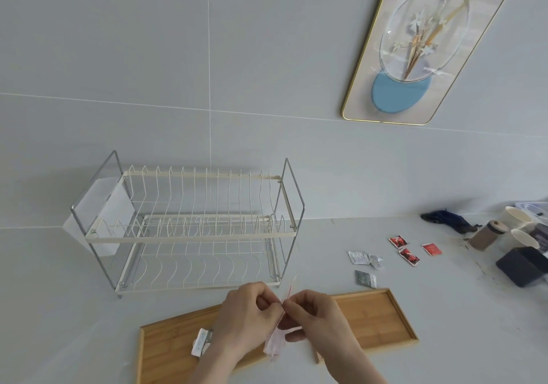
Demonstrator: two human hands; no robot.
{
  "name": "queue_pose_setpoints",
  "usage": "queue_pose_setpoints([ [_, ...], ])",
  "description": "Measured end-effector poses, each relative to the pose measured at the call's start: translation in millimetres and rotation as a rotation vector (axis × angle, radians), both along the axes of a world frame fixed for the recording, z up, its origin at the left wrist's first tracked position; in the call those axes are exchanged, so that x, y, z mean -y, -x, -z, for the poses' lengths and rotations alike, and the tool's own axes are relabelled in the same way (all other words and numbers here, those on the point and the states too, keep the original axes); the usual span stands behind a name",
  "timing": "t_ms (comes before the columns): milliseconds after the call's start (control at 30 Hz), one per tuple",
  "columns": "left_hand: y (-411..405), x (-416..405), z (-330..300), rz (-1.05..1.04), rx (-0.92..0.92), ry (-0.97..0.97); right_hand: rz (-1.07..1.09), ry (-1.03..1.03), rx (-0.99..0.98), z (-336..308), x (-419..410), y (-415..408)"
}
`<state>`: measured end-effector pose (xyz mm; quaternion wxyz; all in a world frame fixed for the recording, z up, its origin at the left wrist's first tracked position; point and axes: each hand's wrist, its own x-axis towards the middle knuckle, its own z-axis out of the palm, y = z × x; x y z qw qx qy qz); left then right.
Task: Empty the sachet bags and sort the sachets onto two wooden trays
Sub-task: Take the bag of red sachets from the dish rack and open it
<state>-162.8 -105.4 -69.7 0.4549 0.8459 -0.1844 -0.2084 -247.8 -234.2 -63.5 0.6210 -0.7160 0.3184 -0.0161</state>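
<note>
Left hand (246,312) and right hand (314,314) meet above wooden trays, both in pinch grip on top edge of clear sachet bag (275,340) with red seal line; bag hangs between them. Left wooden tray (166,351) holds white sachet (201,342); right wooden tray (373,318) beside it. Red sachets (408,248) and silver sachets (364,263) scattered on tabletop (444,309) behind trays. Two-tier dish rack (189,229) against tiled wall. Paper cups (520,226), dark box (522,266) at right edge.

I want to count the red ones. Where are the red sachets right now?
Three red sachets lie loose on the counter, right of the dish rack, beyond the wooden tray.
</note>
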Motion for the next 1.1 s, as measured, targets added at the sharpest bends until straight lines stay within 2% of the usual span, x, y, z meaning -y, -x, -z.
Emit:
queue_pose_setpoints([
  [67,3,8,0,-0.025,0.005,0.000,0.008,0.088,-0.022,-5,3,1],
  [200,-12,8,6,-0.196,0.026,-0.011,0.188,0.246,-0.070,-10,28,13],
  [300,-15,10,7,-0.090,0.110,-0.050,0.225,0.307,-0.115,-4,48,27],
  [433,-5,30,12,-0.002,0.047,0.117,0.208,0.155,-0.041,-8,65,32],
  [500,-3,39,16,0.032,0.067,0.132,0.144,0.078,0.009,-22,79,37],
  [633,3,64,19,0.361,0.164,-0.038,-0.021,0.038,0.075,-60,117,50],
  [733,16,97,13,0.583,0.205,-0.044,-0.130,-0.027,0.121,-80,151,58],
  [800,26,120,9,0.637,0.162,-0.014,-0.137,-0.065,0.158,-85,174,63],
  [900,43,150,2,0.555,0.071,0.044,-0.069,-0.193,0.276,-81,206,70],
  [1000,53,171,8,0.410,-0.025,0.113,0.176,-0.413,0.405,-56,239,81],
  [1100,57,190,10,0.202,-0.174,0.180,0.399,-0.520,0.363,-10,260,97],
])
